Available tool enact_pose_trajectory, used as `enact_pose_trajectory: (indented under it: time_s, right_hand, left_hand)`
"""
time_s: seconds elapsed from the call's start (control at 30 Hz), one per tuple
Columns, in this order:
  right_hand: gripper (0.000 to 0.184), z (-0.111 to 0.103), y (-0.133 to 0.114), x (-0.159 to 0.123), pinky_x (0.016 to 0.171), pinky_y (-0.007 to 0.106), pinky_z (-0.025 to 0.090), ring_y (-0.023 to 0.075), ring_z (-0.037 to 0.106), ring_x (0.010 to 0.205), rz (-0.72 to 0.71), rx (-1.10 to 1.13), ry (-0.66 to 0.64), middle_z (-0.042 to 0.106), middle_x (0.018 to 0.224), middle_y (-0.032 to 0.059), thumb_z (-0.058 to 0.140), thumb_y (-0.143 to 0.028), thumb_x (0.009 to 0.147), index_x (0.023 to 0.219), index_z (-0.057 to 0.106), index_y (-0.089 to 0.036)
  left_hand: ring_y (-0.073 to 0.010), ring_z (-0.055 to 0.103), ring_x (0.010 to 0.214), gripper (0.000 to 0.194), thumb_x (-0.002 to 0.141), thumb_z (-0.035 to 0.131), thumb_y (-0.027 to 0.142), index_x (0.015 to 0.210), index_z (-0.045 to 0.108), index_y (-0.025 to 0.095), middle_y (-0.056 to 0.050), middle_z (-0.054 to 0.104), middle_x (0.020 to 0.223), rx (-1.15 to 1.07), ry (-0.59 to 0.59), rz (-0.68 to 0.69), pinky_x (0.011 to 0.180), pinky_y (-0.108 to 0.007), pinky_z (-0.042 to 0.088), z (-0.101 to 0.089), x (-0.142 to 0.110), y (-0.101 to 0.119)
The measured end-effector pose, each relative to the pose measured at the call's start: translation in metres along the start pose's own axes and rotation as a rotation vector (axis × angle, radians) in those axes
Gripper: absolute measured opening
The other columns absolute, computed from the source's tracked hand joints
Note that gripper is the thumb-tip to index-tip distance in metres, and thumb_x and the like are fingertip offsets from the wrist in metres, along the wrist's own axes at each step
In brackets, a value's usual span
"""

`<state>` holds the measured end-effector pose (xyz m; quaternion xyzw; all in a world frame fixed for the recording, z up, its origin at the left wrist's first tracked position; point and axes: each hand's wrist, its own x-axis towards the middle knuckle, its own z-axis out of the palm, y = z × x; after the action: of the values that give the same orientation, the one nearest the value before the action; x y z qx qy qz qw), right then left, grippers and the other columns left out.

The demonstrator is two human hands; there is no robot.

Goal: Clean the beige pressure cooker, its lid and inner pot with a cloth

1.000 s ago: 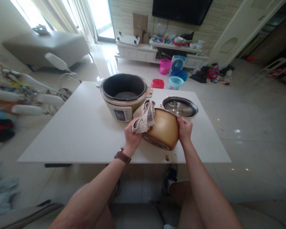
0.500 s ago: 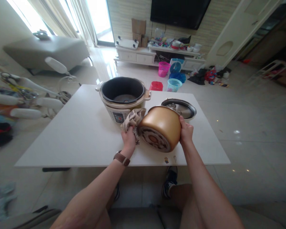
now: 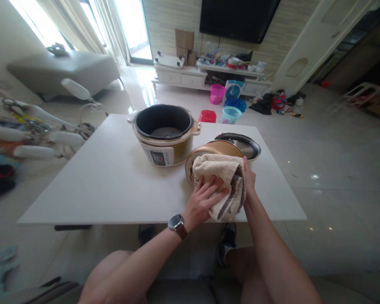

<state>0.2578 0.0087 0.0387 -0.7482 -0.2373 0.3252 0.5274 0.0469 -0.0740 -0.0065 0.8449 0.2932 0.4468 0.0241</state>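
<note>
A golden inner pot [image 3: 223,146] is tipped on its side above the table, its underside turned toward me. My right hand [image 3: 248,179] grips the pot's right side at the rim, partly hidden by a cloth. The beige cloth with dark stripes [image 3: 220,166] covers most of the pot's underside. My left hand [image 3: 205,198] lies flat on this cloth with fingers stretched, pressing it against the pot. An electric pressure cooker [image 3: 163,145], lidless with a dark hollow inside, stands to the left. Behind the pot lies the cooker's round lid [image 3: 251,145], inner side up.
All this is on a white table [image 3: 91,181]. Past its far edge are a red stool [image 3: 207,116], a light blue basket [image 3: 231,114] and a pink basket [image 3: 217,93]. A white lamp-like fixture [image 3: 50,139] stands left of the table.
My left hand has moved right with the cloth, from the pot's left side onto its underside, and its fingers have flattened. The underside now faces me more squarely.
</note>
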Motion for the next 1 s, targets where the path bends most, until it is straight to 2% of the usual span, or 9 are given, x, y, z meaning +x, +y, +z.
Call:
enact_pose_trajectory:
  time_s: [0.1, 0.2, 0.33, 0.5, 0.73, 1.0]
  right_hand:
    - [0.059, 0.002, 0.005, 0.003, 0.054, 0.029, 0.043, 0.0173, 0.058, 0.067, 0.005, 0.076, -0.009, 0.07, 0.067, 0.0034, 0.071, -0.072, 0.085, 0.074, 0.075, -0.015]
    - [0.059, 0.007, 0.014, 0.009, 0.054, 0.028, 0.044, 0.0163, 0.059, 0.067, 0.0, 0.203, -0.019, 0.07, 0.07, 0.0015, 0.075, -0.074, 0.079, 0.079, 0.074, -0.015]
    - [0.063, 0.011, 0.02, 0.012, 0.054, 0.027, 0.044, 0.0159, 0.059, 0.067, -0.016, 0.232, -0.023, 0.068, 0.071, 0.0003, 0.078, -0.076, 0.074, 0.082, 0.074, -0.014]
    - [0.063, 0.012, 0.019, 0.008, 0.055, 0.028, 0.044, 0.0173, 0.061, 0.07, -0.044, 0.206, -0.007, 0.068, 0.07, 0.0011, 0.075, -0.076, 0.077, 0.082, 0.075, -0.014]
    - [0.064, 0.011, 0.023, 0.01, 0.056, 0.028, 0.045, 0.0172, 0.061, 0.071, -0.012, 0.224, 0.022, 0.068, 0.071, 0.001, 0.075, -0.077, 0.076, 0.083, 0.075, -0.014]
    - [0.063, 0.009, 0.026, 0.015, 0.055, 0.027, 0.043, 0.0158, 0.058, 0.068, 0.018, 0.23, 0.053, 0.068, 0.071, 0.0001, 0.076, -0.076, 0.075, 0.082, 0.072, -0.014]
  left_hand:
    - [-0.029, 0.03, 0.165, 0.054, 0.105, 0.056, 0.029, 0.159, 0.055, 0.023, -0.016, 0.053, 0.165, 0.006, 0.003, -0.053, 0.136, -0.056, 0.021, 0.005, 0.0, -0.007]
    - [-0.0312, 0.026, 0.166, 0.061, 0.104, 0.057, 0.028, 0.164, 0.048, 0.024, -0.016, 0.042, 0.172, -0.006, 0.036, -0.19, 0.135, -0.057, 0.025, 0.003, 0.002, -0.021]
    - [-0.0327, 0.024, 0.167, 0.065, 0.104, 0.055, 0.025, 0.168, 0.042, 0.024, -0.016, 0.034, 0.176, -0.038, 0.176, -0.376, 0.135, -0.058, 0.023, 0.001, 0.005, -0.039]
    - [-0.0336, 0.026, 0.166, 0.063, 0.104, 0.056, 0.027, 0.166, 0.046, 0.024, -0.016, 0.034, 0.176, -0.12, 0.331, -0.534, 0.135, -0.058, 0.022, 0.003, 0.006, -0.048]
    - [-0.0327, 0.025, 0.167, 0.06, 0.103, 0.058, 0.025, 0.162, 0.051, 0.025, -0.015, 0.033, 0.177, -0.165, 0.347, -0.588, 0.135, -0.059, 0.022, 0.011, -0.001, -0.04]
    - [-0.0328, 0.031, 0.165, 0.056, 0.103, 0.056, 0.029, 0.159, 0.055, 0.027, -0.015, 0.043, 0.171, -0.185, 0.328, -0.539, 0.133, -0.063, 0.023, 0.02, -0.012, -0.022]
